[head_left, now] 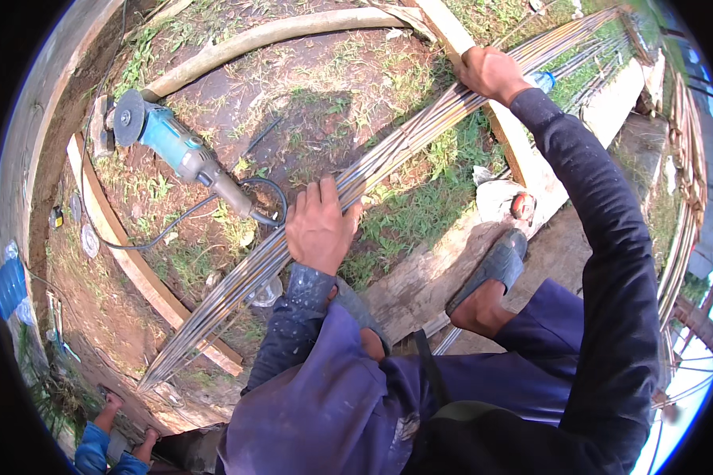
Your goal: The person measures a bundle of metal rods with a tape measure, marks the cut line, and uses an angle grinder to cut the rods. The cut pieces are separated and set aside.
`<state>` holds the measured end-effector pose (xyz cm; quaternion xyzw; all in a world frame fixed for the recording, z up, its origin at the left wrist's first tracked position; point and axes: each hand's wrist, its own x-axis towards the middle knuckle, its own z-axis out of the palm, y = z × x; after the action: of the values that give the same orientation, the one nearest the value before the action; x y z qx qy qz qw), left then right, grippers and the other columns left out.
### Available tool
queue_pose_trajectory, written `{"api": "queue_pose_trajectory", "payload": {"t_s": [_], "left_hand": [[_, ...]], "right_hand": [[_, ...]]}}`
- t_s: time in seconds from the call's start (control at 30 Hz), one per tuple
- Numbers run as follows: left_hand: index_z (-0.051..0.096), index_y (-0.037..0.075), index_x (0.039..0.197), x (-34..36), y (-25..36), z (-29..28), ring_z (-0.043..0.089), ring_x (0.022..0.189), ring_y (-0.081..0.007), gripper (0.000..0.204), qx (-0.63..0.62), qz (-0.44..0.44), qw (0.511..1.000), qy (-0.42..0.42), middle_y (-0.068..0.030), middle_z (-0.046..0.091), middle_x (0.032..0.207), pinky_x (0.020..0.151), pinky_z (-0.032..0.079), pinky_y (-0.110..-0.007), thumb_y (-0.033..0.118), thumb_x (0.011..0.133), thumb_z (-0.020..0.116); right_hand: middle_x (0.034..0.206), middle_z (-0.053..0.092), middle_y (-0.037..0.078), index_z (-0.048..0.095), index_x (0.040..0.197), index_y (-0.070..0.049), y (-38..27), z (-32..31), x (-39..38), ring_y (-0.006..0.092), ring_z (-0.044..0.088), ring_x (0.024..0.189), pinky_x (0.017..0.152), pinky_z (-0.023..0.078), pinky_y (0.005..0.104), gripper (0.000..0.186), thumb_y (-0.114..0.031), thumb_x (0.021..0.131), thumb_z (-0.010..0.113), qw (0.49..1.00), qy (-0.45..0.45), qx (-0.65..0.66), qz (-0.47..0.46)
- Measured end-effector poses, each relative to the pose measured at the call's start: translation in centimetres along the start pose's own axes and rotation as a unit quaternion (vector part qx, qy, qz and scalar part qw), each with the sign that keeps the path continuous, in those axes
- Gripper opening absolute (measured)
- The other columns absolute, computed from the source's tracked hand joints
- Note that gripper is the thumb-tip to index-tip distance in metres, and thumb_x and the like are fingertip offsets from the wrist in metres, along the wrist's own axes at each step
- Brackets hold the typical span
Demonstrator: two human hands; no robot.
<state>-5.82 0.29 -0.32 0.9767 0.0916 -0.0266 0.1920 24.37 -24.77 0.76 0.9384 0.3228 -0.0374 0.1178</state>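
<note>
A long bundle of thin steel rods [408,141] runs slantwise from the near left to the far right. My left hand [318,229] lies over its middle, fingers curled across the rods and thumb to the right side. Farther along, my right hand [491,75] is closed on the rods where they cross a wooden beam; its fingertips are partly hidden. Left of the bundle, a teal angle grinder [174,146] with a dark disc lies on the ground, its cable looping close to my left hand.
Wooden beams [123,245] lie under the rods, and a curved pole [269,33] at the back. A blue bottle [543,80] sits by my right wrist. A red, round object [523,207] is near my sandalled foot [491,273]. Another person's legs [103,419] show at the lower left.
</note>
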Motion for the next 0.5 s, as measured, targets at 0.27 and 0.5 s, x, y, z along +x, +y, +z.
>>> {"api": "queue_pose_trajectory", "payload": {"t_s": [0.27, 0.5], "left_hand": [[0.060, 0.004, 0.109, 0.6, 0.1, 0.4, 0.064, 0.088, -0.0315, 0.054, 0.005, -0.010, 0.999, 0.034, -0.0123, 0.063, 0.093, 0.074, 0.053, -0.044, 0.044, 0.077, 0.080], [0.061, 0.005, 0.105, 0.7, 0.3, 0.4, 0.065, 0.082, -0.0316, 0.055, 0.009, -0.006, 0.999, 0.052, -0.0122, 0.063, 0.088, 0.070, 0.053, -0.043, 0.047, 0.076, 0.081]], "right_hand": [[0.089, 0.074, 0.012, 0.066, 0.107, 0.012, -4.3, 0.8, 3.3, 0.0166, 0.069, 0.068, 0.054, 0.052, 0.0278, 0.036, -0.021, 0.102, 0.055, 0.794, -0.001, 0.519, 0.317], [0.086, 0.073, 0.022, 0.068, 0.106, 0.010, -7.4, 0.7, 4.7, 0.0318, 0.071, 0.071, 0.072, 0.055, 0.0440, 0.039, -0.027, 0.097, 0.056, 0.900, 0.055, 0.337, 0.269]]}}
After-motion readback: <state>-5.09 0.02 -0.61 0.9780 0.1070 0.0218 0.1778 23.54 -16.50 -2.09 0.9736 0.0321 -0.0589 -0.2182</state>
